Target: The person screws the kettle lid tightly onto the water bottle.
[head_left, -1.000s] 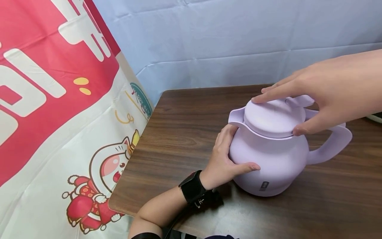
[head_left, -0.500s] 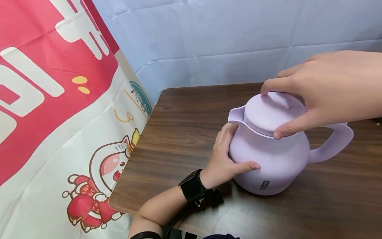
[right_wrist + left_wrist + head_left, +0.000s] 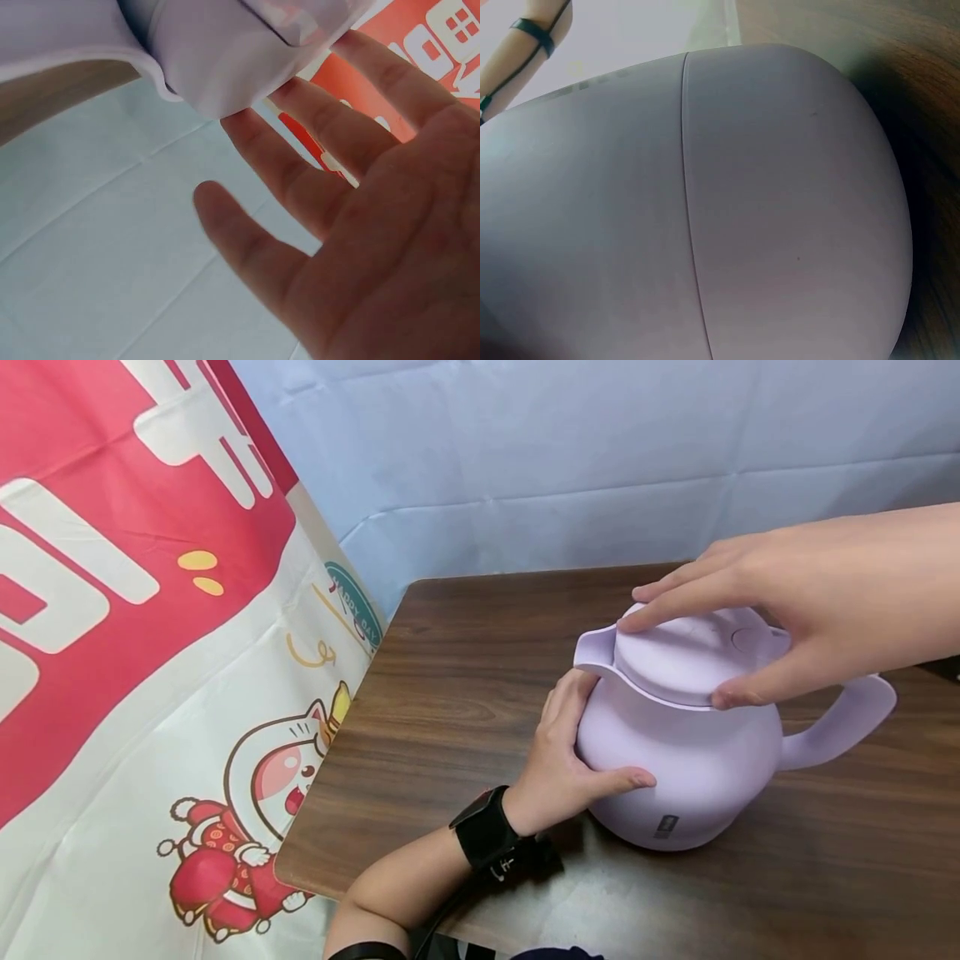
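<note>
A pale purple insulated jug (image 3: 678,752) stands upright on the wooden table, its spout (image 3: 595,649) pointing left and its handle (image 3: 843,727) to the right. My left hand (image 3: 562,760) holds the jug's left side, thumb across the front; other fingers are partly hidden behind the body. The left wrist view is filled by the jug's smooth side (image 3: 780,202) with a seam. My right hand (image 3: 795,602) spans the round lid (image 3: 667,652), thumb at its near edge and fingertips at its far edge. In the right wrist view, several fingertips (image 3: 244,124) meet the lid's edge, with the little finger apart.
The brown table (image 3: 435,693) ends at the left beside a red and white printed cloth (image 3: 225,693). Behind the table hangs a pale blue sheet (image 3: 525,460). A black band with a device (image 3: 483,831) is on my left wrist. A dark object shows at the right edge.
My right hand's fingers curl in and the thumb shifts left, then they stretch out again and the thumb moves back right over the lid. My left hand stays in place on the jug.
</note>
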The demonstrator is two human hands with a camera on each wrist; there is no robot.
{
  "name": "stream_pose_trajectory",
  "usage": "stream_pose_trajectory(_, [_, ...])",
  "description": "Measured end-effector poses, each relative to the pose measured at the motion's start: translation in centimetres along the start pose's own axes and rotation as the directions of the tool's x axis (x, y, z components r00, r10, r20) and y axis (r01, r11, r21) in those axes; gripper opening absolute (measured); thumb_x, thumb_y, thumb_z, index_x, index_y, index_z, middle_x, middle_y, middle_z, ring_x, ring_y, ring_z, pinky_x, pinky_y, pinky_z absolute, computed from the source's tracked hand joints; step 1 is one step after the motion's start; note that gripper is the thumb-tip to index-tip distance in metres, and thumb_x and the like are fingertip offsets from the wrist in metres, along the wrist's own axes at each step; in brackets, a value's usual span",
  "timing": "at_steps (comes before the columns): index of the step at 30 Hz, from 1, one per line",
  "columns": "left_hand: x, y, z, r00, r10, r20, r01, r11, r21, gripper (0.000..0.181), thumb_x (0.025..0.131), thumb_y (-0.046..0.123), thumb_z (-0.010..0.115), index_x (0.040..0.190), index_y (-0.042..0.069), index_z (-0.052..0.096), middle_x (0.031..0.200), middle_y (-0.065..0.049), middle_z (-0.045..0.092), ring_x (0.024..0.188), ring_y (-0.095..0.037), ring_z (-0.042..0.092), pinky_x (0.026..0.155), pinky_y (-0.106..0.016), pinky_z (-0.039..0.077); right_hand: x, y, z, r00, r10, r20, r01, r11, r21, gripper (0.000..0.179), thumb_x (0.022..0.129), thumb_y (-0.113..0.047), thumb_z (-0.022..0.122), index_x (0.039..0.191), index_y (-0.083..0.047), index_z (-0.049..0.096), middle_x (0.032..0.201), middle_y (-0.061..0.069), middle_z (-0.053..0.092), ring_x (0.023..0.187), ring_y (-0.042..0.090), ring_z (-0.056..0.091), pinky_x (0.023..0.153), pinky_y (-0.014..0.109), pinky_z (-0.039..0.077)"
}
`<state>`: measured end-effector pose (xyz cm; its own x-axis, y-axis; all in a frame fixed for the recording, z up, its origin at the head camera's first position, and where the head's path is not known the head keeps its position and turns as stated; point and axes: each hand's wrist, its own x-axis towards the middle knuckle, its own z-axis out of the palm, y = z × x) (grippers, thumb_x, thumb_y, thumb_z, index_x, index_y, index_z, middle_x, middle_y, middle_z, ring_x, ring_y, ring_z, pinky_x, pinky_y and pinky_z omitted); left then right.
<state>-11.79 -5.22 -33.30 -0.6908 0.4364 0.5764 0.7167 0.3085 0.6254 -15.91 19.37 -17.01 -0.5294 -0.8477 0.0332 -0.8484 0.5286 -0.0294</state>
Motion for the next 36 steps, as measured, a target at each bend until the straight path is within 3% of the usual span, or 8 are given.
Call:
stream_pose_trajectory(7, [-0.2, 0.3, -0.3, 1.000, -0.008, -0.001, 0.008, 1.000, 0.005, 0.104, 0.057, 0.023, 0.092, 0.142, 0.017, 0.032, 0.137, 0.001, 0.037, 0.128, -0.011, 0.031, 0.101, -0.030, 0.033, 0.4, 0.3, 0.4, 0.999, -0.004, -0.046, 0.005, 1.000, 0.013, 0.073, 0.069, -0.070, 0.067, 0.135, -0.053, 0.040, 0.137, -0.025, 0.040, 0.126, 0.005, 0.040, 0.088, 0.027, 0.038])
stream_pose_trajectory(10, [-0.1, 0.3, -0.3, 1.000, -0.014, -0.003, 0.014, 1.000, 0.009, 0.100, 0.056, 0.024, 0.092, 0.138, 0.015, 0.035, 0.135, 0.001, 0.038, 0.127, -0.011, 0.031, 0.101, -0.029, 0.033, 0.3, 0.8, 0.5, 0.999, 0.005, -0.033, -0.004, 1.000, 0.017, 0.075, 0.068, -0.071, 0.066, 0.135, -0.052, 0.040, 0.139, -0.022, 0.041, 0.128, 0.010, 0.042, 0.105, 0.046, 0.026])
stream_pose_trajectory(13, [-0.1, 0.4, -0.2, 1.000, -0.019, -0.003, 0.019, 1.000, 0.007, 0.098, 0.056, 0.025, 0.092, 0.136, 0.014, 0.037, 0.134, 0.000, 0.038, 0.126, -0.010, 0.032, 0.101, -0.028, 0.033, 0.3, 1.2, 0.5, 1.000, -0.001, -0.020, 0.002, 1.000, 0.014, 0.076, 0.068, -0.072, 0.065, 0.136, -0.050, 0.040, 0.139, -0.020, 0.042, 0.128, 0.015, 0.044, 0.106, 0.066, 0.003])
stream_pose_trajectory(14, [0.0, 0.5, -0.1, 1.000, -0.021, -0.001, 0.021, 1.000, 0.006, 0.098, 0.056, 0.025, 0.092, 0.136, 0.013, 0.037, 0.134, 0.000, 0.039, 0.126, -0.010, 0.032, 0.101, -0.028, 0.032, 0.2, 1.3, 0.6, 1.000, -0.002, -0.024, 0.002, 1.000, 0.007, 0.076, 0.068, -0.072, 0.065, 0.136, -0.051, 0.041, 0.139, -0.020, 0.042, 0.127, 0.015, 0.045, 0.106, 0.065, 0.003])
stream_pose_trajectory(16, [0.1, 0.5, 0.0, 1.000, -0.025, 0.005, 0.025, 1.000, 0.001, 0.098, 0.056, 0.025, 0.092, 0.136, 0.014, 0.037, 0.134, 0.000, 0.039, 0.126, -0.010, 0.032, 0.101, -0.028, 0.032, 0.0, 1.3, 0.7, 0.999, -0.008, -0.049, 0.008, 1.000, -0.007, 0.076, 0.067, -0.071, 0.067, 0.136, -0.051, 0.041, 0.138, -0.019, 0.044, 0.125, 0.014, 0.046, 0.106, 0.058, 0.022])
stream_pose_trajectory(20, [0.2, 0.6, 0.3, 0.999, -0.028, 0.015, 0.028, 1.000, -0.004, 0.098, 0.056, 0.025, 0.092, 0.136, 0.014, 0.037, 0.135, 0.000, 0.038, 0.126, -0.009, 0.032, 0.101, -0.027, 0.033, -0.5, 0.9, 0.9, 0.996, 0.017, -0.087, -0.016, 1.000, 0.009, 0.080, 0.065, -0.068, 0.073, 0.136, -0.052, 0.039, 0.139, -0.016, 0.043, 0.122, 0.015, 0.048, 0.081, 0.045, 0.046])
stream_pose_trajectory(28, [0.2, 0.8, 0.5, 1.000, -0.024, 0.017, 0.024, 1.000, 0.015, 0.096, 0.057, 0.026, 0.092, 0.135, 0.014, 0.037, 0.134, 0.001, 0.038, 0.125, -0.008, 0.032, 0.101, -0.027, 0.032, -0.7, 1.1, 0.8, 0.998, -0.016, -0.068, 0.018, 0.999, 0.034, 0.086, 0.066, -0.059, 0.078, 0.140, -0.048, 0.036, 0.143, -0.016, 0.037, 0.120, 0.009, 0.048, 0.073, 0.027, 0.047])
stream_pose_trajectory(36, [0.3, 0.9, 0.4, 1.000, 0.001, 0.014, -0.002, 0.999, 0.043, 0.097, 0.057, 0.027, 0.092, 0.135, 0.012, 0.037, 0.134, -0.001, 0.038, 0.126, -0.009, 0.031, 0.103, -0.028, 0.030, -0.6, 0.6, 0.8, 0.992, 0.052, -0.114, -0.052, 0.999, 0.002, 0.078, 0.065, -0.065, 0.075, 0.135, -0.047, 0.045, 0.130, -0.014, 0.051, 0.105, 0.015, 0.060, 0.067, 0.041, 0.051])
